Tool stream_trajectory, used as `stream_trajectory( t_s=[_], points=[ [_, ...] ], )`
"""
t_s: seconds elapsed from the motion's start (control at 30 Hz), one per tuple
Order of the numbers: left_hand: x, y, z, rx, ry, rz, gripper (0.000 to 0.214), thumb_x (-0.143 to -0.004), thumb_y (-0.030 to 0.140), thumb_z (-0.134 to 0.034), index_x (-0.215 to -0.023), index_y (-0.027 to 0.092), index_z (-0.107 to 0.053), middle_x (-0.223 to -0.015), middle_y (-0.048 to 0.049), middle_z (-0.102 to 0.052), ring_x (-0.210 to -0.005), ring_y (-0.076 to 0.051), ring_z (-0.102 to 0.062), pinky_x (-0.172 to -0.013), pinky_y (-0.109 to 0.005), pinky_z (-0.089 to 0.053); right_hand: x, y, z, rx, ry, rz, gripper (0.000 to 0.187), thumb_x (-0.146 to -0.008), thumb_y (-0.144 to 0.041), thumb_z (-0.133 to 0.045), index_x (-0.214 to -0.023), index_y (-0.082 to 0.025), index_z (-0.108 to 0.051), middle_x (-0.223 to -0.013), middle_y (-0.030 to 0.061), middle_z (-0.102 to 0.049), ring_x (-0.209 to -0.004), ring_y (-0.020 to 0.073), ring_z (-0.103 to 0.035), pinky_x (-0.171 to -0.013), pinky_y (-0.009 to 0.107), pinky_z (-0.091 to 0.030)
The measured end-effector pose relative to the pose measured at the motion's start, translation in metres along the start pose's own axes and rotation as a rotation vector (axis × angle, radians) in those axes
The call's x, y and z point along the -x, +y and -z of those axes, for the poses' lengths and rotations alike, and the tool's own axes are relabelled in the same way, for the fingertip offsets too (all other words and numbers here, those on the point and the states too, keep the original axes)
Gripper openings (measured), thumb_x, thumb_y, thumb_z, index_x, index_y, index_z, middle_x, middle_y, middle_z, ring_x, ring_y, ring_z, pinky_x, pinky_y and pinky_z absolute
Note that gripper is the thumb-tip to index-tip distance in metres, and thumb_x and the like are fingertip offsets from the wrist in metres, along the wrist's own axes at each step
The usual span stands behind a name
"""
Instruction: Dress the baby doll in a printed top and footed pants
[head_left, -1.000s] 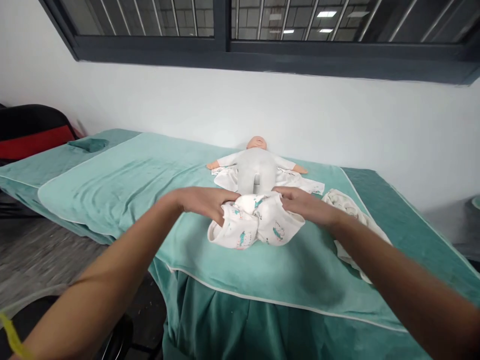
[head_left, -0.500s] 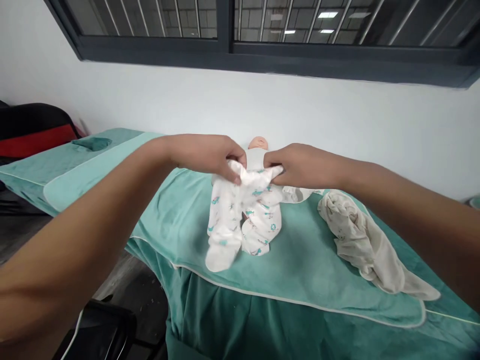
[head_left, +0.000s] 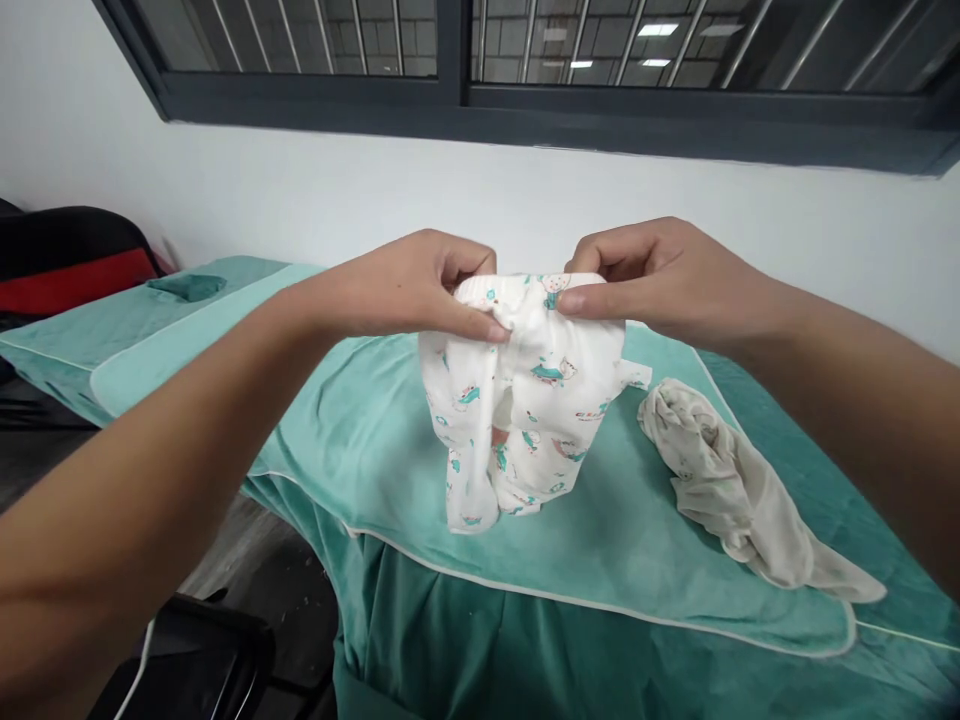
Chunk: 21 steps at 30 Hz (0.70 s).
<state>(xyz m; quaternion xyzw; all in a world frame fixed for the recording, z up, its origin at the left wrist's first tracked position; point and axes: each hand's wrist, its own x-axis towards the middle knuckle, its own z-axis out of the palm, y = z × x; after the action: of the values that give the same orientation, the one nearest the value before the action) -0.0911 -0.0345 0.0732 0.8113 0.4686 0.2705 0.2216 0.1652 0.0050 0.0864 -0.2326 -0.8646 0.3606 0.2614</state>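
White baby pants [head_left: 551, 375] with a small green and pink animal print hang spread in front of me. At the waist's left side, my left hand [head_left: 450, 285] pinches the cloth between thumb and fingers. My right hand [head_left: 637, 275] grips the other side of the waist, thumb in front and fingers behind. Below, the legs come down to the light green mat [head_left: 615, 530]. A small skin-toned patch shows between the legs; whatever lies behind the cloth is hidden.
A crumpled cream garment [head_left: 739, 500] lies on the mat at the right. Dark green cloth [head_left: 427, 620] drapes over the front edge. The wall and barred window [head_left: 457, 100] rise behind; a black and red chair [head_left: 75, 265] stands far left.
Both hands have risen and moved apart, lifting the waist of the pants and stretching it wider. The doll's head, seen earlier behind the hands, is now hidden.
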Motion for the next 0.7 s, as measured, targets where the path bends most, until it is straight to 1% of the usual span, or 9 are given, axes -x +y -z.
stream_trajectory(
  t_s=[0.07, 0.13, 0.2, 0.27, 0.33, 0.43, 0.5, 0.6, 0.7],
  points=[
    [0.004, -0.003, 0.007, -0.058, -0.054, 0.032, 0.039, -0.067, 0.047, -0.084, -0.067, 0.020, -0.055, -0.066, 0.0011, -0.051, -0.074, -0.020, -0.061, -0.064, -0.029, -0.043, 0.003, -0.001, 0.006, 0.160, 0.061, -0.031, 0.040, -0.079, -0.055, -0.079, -0.068, -0.019, -0.065, -0.059, -0.0034, -0.052, -0.056, 0.0098, -0.048, -0.053, 0.026, -0.032],
    [0.006, -0.009, 0.010, -0.096, -0.005, 0.043, 0.038, -0.072, 0.051, -0.079, -0.066, 0.020, -0.057, -0.066, 0.0005, -0.052, -0.077, -0.020, -0.061, -0.068, -0.030, -0.045, 0.005, 0.002, 0.012, 0.347, 0.097, -0.040, 0.043, -0.079, -0.059, -0.077, -0.064, -0.020, -0.065, -0.062, -0.0021, -0.054, -0.061, 0.0118, -0.050, -0.057, 0.028, -0.035],
    [0.006, -0.018, 0.007, -0.112, 0.133, 0.013, 0.037, -0.078, 0.051, -0.075, -0.067, 0.020, -0.059, -0.070, -0.0008, -0.055, -0.081, -0.020, -0.062, -0.072, -0.031, -0.046, 0.006, 0.011, 0.017, 0.503, 0.089, -0.012, 0.043, -0.077, -0.061, -0.077, -0.065, -0.021, -0.068, -0.080, 0.0013, -0.063, -0.077, 0.0170, -0.058, -0.069, 0.032, -0.042],
    [0.004, -0.029, 0.001, -0.117, 0.306, -0.014, 0.035, -0.079, 0.049, -0.074, -0.069, 0.020, -0.059, -0.074, -0.0021, -0.058, -0.087, -0.022, -0.062, -0.076, -0.032, -0.047, 0.007, 0.021, 0.021, 0.553, 0.062, -0.020, 0.040, -0.076, -0.062, -0.078, -0.072, -0.023, -0.073, -0.100, 0.0038, -0.067, -0.092, 0.0219, -0.061, -0.080, 0.036, -0.044],
    [0.000, -0.037, -0.008, -0.083, 0.441, 0.002, 0.034, -0.081, 0.048, -0.073, -0.069, 0.020, -0.057, -0.073, -0.0022, -0.058, -0.086, -0.022, -0.061, -0.077, -0.033, -0.047, 0.008, 0.029, 0.019, 0.474, 0.007, -0.124, 0.042, -0.079, -0.066, -0.073, -0.080, -0.024, -0.075, -0.100, 0.0042, -0.068, -0.090, 0.0223, -0.061, -0.079, 0.036, -0.045],
    [-0.005, -0.039, -0.023, 0.090, 0.565, 0.041, 0.036, -0.087, 0.049, -0.069, -0.070, 0.020, -0.054, -0.070, -0.0014, -0.056, -0.081, -0.020, -0.061, -0.072, -0.032, -0.048, 0.007, 0.029, 0.006, 0.236, -0.058, -0.231, 0.046, -0.082, -0.067, -0.070, -0.075, -0.022, -0.072, -0.078, 0.0019, -0.064, -0.076, 0.0185, -0.059, -0.071, 0.033, -0.045],
    [-0.008, -0.033, -0.031, 0.260, 0.615, 0.023, 0.033, -0.090, 0.050, -0.064, -0.076, 0.021, -0.056, -0.076, -0.0020, -0.059, -0.082, -0.020, -0.063, -0.072, -0.032, -0.050, 0.003, 0.023, -0.009, 0.054, 0.004, -0.188, 0.044, -0.083, -0.063, -0.072, -0.069, -0.021, -0.066, -0.071, 0.0004, -0.059, -0.072, 0.0162, -0.057, -0.070, 0.031, -0.046],
    [-0.008, -0.021, -0.044, 0.476, 0.635, -0.053, 0.029, -0.094, 0.053, -0.057, -0.100, 0.025, -0.062, -0.094, -0.0034, -0.066, -0.099, -0.022, -0.066, -0.083, -0.035, -0.054, -0.014, 0.012, -0.032, -0.268, 0.154, -0.037, 0.041, -0.089, -0.056, -0.068, -0.071, -0.021, -0.062, -0.074, -0.0001, -0.056, -0.073, 0.0140, -0.056, -0.074, 0.030, -0.050],
    [-0.004, -0.024, -0.064, 0.566, 0.600, -0.086, 0.049, -0.087, 0.058, -0.067, -0.125, 0.029, -0.058, -0.113, -0.0055, -0.068, -0.116, -0.027, -0.064, -0.095, -0.041, -0.053, -0.039, 0.011, -0.049, -0.495, 0.258, 0.092, 0.037, -0.093, -0.054, -0.064, -0.078, -0.021, -0.059, -0.082, -0.0001, -0.058, -0.078, 0.0134, -0.057, -0.080, 0.030, -0.053]
  ],
)
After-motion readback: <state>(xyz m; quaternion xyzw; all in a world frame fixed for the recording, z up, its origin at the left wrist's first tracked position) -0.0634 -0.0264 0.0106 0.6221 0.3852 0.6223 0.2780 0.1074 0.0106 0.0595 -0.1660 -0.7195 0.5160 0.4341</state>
